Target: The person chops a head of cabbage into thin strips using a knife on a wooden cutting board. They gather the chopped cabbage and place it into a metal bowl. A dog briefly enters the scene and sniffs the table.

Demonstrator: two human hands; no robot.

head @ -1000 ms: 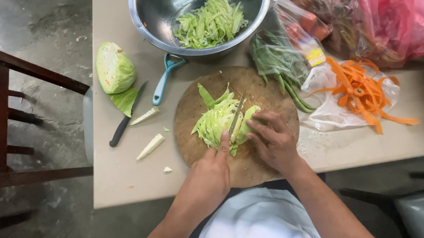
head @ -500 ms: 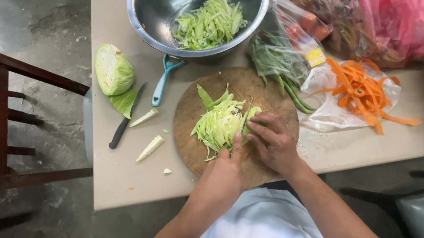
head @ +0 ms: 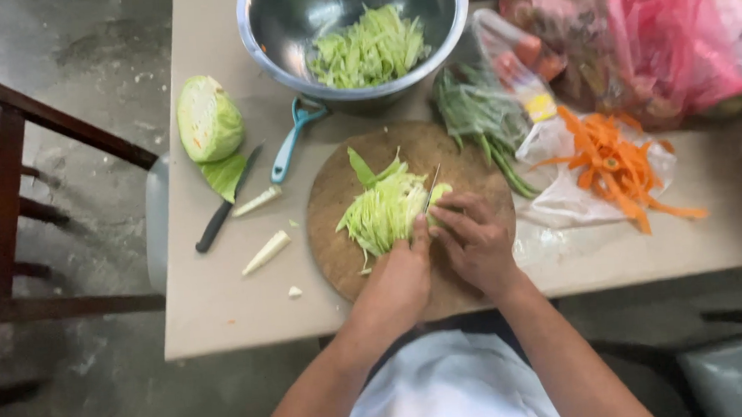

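Observation:
My left hand (head: 399, 275) grips a knife (head: 431, 188) whose thin blade stands edge-down on a round wooden cutting board (head: 344, 253). The blade rests against a small remaining piece of cabbage (head: 440, 193). My right hand (head: 476, 241) presses that piece down with curled fingers, just right of the blade. A pile of shredded cabbage (head: 384, 212) lies on the board to the left of the knife.
A steel bowl (head: 274, 34) with shredded cabbage stands behind the board. A cabbage wedge (head: 208, 120), a black-handled knife (head: 225, 204), a blue peeler (head: 291, 140) and cabbage core pieces (head: 266, 252) lie left. Green beans (head: 477, 116), carrot strips (head: 613, 164) and pink bags (head: 661, 36) are right.
My left hand has worked the knife to the right through the cabbage piece. The piece under my right hand is smaller and the shredded pile is larger.

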